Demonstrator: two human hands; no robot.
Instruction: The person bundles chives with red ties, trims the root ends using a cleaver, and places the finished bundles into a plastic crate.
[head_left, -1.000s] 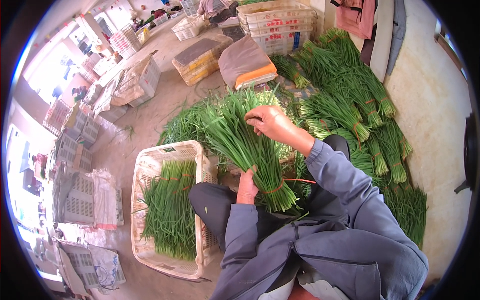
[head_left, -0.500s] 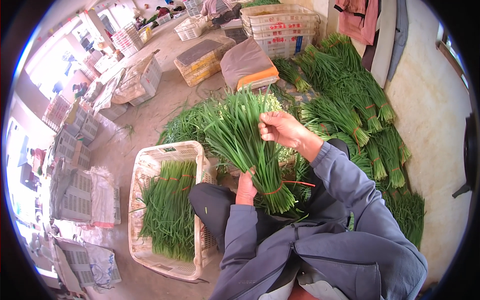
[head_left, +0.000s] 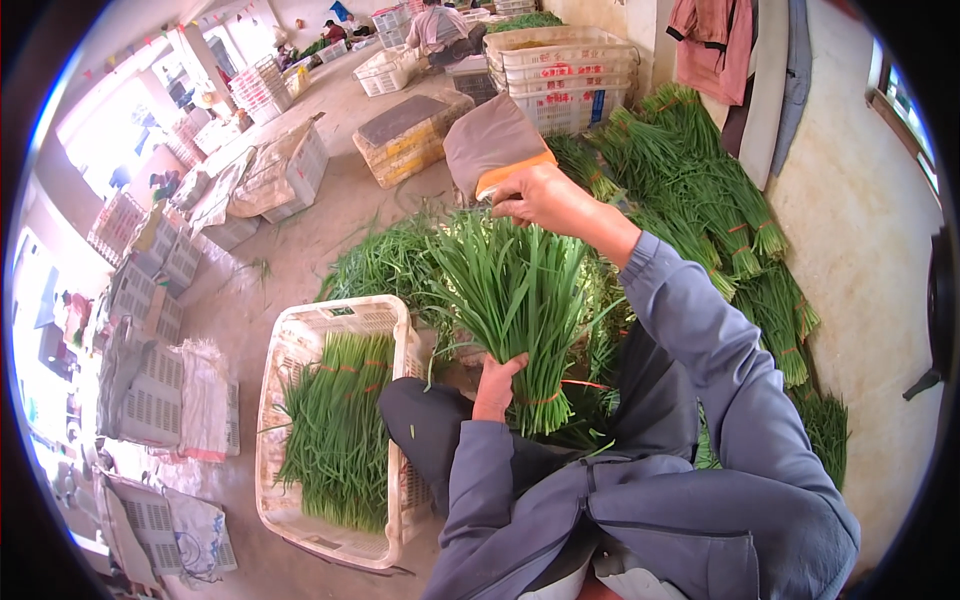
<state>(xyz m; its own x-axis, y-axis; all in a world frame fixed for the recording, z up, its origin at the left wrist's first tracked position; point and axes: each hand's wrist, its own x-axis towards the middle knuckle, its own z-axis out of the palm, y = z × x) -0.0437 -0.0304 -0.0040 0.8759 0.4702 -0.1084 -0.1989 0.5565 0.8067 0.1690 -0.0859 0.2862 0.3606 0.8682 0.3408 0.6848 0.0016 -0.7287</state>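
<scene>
Your right hand (head_left: pixel 533 195) has lifted past the bunch (head_left: pixel 515 290); whether its pinched grip holds anything, you can't tell. Only your left hand (head_left: pixel 497 385), grip wrapped round it, now steadies the bunch, beside the crate (head_left: pixel 398 450).

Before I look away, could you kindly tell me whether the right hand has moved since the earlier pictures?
Yes; the right hand has moved up the picture, toward the brown-and-orange block, and now overlaps its near edge in view.

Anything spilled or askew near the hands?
Yes: loose greens lie in a tangled heap beyond the crate, unlike the banded bunches at right. The red tie on the held bunch has an end sticking out.
</scene>
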